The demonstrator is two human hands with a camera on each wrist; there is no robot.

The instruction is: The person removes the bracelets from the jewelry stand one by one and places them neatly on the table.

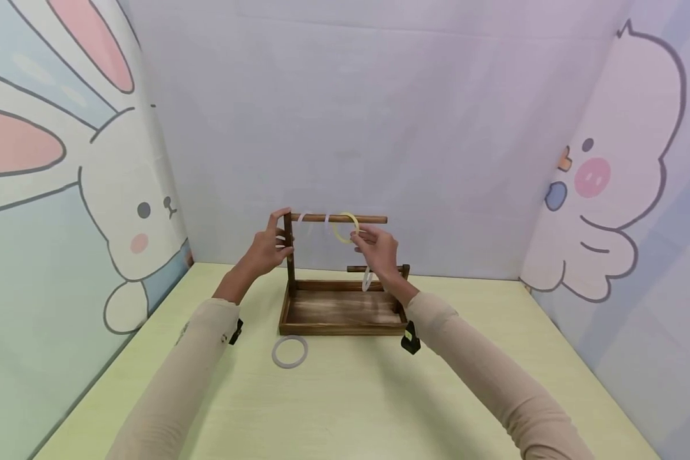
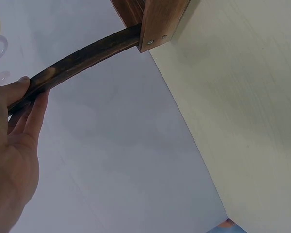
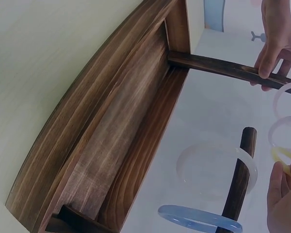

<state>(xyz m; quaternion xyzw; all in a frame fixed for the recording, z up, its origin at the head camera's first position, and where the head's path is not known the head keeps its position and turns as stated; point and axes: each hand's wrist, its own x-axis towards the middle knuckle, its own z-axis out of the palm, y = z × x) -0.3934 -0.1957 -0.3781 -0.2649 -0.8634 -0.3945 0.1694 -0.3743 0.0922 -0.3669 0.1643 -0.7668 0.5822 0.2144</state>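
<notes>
A dark wooden rack (image 1: 339,329) with a tray base stands on the table. My left hand (image 1: 267,250) grips its tall upright post (image 2: 82,60) near the top. At the upper bar (image 1: 374,219), my right hand (image 1: 379,249) pinches a yellow ring (image 1: 353,220) by its lower right edge; the bar appears to pass through it. A pinkish ring (image 3: 280,99) and a lavender ring (image 3: 272,131) hang on that bar, nearer the post. On the short lower bar (image 3: 237,184) are a clear whitish ring (image 3: 252,172) and a blue ring (image 3: 199,217).
A pale grey-lilac ring (image 1: 275,356) lies flat on the table (image 1: 345,402), in front of the rack's left corner. Behind the rack rises a plain cloth wall (image 1: 345,128). Side panels carry a cartoon rabbit (image 1: 126,211) and a white cartoon figure (image 1: 627,153).
</notes>
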